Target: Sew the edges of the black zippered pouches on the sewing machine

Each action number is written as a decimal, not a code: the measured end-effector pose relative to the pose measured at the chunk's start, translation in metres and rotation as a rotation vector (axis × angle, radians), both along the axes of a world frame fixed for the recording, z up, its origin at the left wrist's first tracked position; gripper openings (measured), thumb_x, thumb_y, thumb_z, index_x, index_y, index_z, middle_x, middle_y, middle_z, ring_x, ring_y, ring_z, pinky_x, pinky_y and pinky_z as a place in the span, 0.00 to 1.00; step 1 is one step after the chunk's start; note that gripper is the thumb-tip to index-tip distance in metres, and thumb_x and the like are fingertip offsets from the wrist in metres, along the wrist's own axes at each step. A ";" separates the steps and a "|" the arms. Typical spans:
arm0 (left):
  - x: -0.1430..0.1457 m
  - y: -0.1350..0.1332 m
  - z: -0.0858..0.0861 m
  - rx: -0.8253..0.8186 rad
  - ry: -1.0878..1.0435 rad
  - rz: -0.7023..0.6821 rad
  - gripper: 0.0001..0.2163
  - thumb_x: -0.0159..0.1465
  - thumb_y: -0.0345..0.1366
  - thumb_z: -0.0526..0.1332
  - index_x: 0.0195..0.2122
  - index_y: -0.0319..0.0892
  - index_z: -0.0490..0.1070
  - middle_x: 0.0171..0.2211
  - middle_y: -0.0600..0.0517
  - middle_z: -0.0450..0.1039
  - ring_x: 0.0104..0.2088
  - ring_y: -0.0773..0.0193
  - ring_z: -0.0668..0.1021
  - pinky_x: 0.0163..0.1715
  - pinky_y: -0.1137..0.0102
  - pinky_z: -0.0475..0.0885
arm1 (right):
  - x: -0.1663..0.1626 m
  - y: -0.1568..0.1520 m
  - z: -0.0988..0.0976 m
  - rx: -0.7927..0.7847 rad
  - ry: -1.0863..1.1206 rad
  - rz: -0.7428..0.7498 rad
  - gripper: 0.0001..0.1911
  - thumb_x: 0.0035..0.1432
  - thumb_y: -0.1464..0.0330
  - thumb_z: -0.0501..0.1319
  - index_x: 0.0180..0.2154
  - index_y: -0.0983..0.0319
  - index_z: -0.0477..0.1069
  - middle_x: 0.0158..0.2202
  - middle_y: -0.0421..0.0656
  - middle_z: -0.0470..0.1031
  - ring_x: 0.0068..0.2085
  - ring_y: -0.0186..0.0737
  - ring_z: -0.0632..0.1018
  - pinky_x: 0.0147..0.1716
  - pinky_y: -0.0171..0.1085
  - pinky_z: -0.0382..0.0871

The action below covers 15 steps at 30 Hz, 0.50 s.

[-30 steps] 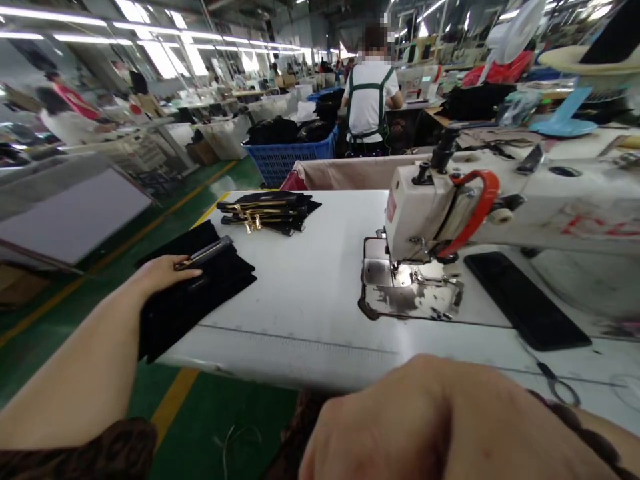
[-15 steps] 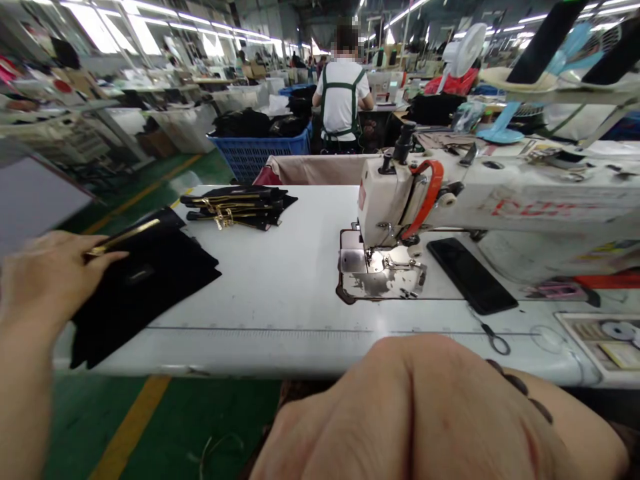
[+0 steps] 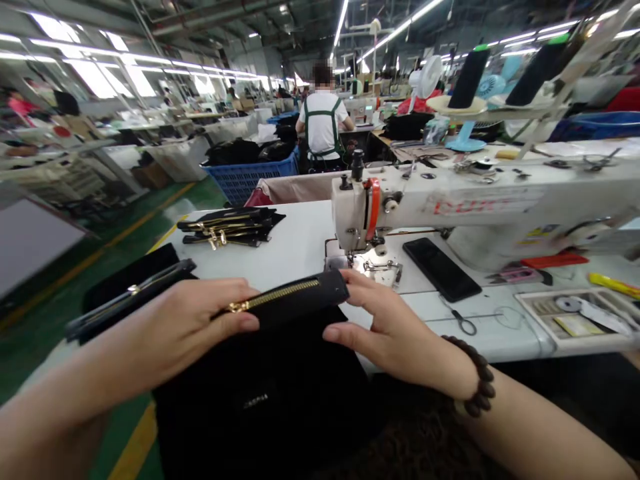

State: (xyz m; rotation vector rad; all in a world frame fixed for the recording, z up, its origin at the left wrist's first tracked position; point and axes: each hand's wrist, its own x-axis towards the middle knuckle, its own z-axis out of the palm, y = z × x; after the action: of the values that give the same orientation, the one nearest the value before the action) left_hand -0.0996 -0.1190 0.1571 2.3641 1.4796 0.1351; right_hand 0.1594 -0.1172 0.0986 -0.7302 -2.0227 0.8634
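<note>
1. So, left forearm (image 3: 70,417) comes in from the lower left corner, angled up and inward.
2. Left hand (image 3: 200,317) is in a pretty tight pinch, back of the hand turned up, left thumb (image 3: 243,323) stretched out below the left index finger (image 3: 233,291), both pointing right.
3. Right forearm (image 3: 545,430) slants up from the lower right, wrist (image 3: 450,363) pretty much straight.
4. Right hand (image 3: 393,333) has a looser hold, right thumb (image 3: 345,335) pointing left, right fingers (image 3: 360,290) above it, tips partly hidden.
5. Hands are near each other, not touching.
</note>
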 end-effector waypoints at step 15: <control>0.065 0.016 -0.036 -0.199 -0.104 -0.139 0.16 0.64 0.43 0.47 0.27 0.41 0.66 0.26 0.54 0.68 0.28 0.66 0.71 0.29 0.75 0.63 | 0.072 -0.057 0.004 -0.046 -0.135 -0.058 0.08 0.55 0.64 0.58 0.37 0.56 0.73 0.29 0.40 0.72 0.32 0.35 0.74 0.31 0.33 0.70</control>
State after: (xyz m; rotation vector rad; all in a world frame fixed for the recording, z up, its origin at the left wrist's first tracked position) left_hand -0.0349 -0.1028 0.1211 2.2539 1.2167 0.0712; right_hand 0.2316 -0.1745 0.1027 -0.8899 -2.0951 0.8497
